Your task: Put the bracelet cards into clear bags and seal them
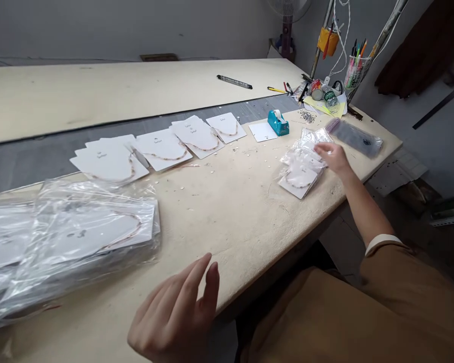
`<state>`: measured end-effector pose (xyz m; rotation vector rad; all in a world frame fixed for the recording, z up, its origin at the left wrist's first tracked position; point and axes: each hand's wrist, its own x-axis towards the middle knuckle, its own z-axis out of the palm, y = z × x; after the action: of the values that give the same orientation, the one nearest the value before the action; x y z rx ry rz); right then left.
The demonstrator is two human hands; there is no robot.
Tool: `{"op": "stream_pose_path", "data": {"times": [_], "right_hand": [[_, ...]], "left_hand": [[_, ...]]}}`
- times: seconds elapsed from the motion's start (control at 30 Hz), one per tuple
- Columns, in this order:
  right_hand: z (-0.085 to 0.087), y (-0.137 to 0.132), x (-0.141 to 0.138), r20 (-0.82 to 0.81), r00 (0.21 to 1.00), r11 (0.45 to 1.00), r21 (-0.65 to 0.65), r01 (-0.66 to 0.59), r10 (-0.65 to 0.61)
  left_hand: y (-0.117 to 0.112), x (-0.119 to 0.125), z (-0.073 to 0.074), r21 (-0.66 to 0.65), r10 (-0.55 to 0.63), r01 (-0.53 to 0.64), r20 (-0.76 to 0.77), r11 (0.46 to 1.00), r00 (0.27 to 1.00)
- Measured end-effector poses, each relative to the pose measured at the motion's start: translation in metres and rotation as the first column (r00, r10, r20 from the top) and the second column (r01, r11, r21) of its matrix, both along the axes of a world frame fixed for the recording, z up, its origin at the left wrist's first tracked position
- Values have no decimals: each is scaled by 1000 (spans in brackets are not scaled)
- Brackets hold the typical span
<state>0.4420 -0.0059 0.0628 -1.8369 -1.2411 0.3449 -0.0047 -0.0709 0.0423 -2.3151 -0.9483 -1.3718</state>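
The right hand [333, 155] rests on a pile of clear sleeves [300, 164] near the worktop's [234, 212] right edge, fingers flat and apart. The left hand [177, 315] hovers empty, fingers loosely spread. Several carded necklaces [162, 148] lie unbagged in a row, and a bagged stack [71, 237] sits to the left.

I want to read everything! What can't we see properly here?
All in the head view:
- Print on the white cards: too small to read.
- Wrapped stack: cut off by the left edge.
- Fan: cut off by the top edge.
- Left hand: wrist cut off by the bottom edge.
- Zip bag contents, past the right hand: too small.
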Motion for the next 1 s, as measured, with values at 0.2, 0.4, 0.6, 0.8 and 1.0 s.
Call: {"op": "stream_pose_path", "data": {"times": [0.2, 0.4, 0.6, 0.8, 1.0], "right_hand": [[-23, -4, 129, 452, 784, 840, -125, 527, -425], [-48, -8, 176, 675, 688, 701, -355, 618, -264], [-42, -3, 185, 706, 678, 664, -408, 627, -206], [-27, -4, 188, 688, 698, 657, -433, 617, -202], [6, -3, 167, 670, 693, 755, -301, 582, -267]], "left_hand": [[-7, -4, -14, -64, 65, -63, 31, 996, 997], [-8, -4, -15, -34, 118, -120, -52, 992, 992], [-8, 2, -16, -64, 98, -102, -64, 993, 993], [-7, 6, -18, -90, 64, -70, -64, 993, 996], [-6, 8, -21, -125, 26, -30, -35, 992, 999]]}}
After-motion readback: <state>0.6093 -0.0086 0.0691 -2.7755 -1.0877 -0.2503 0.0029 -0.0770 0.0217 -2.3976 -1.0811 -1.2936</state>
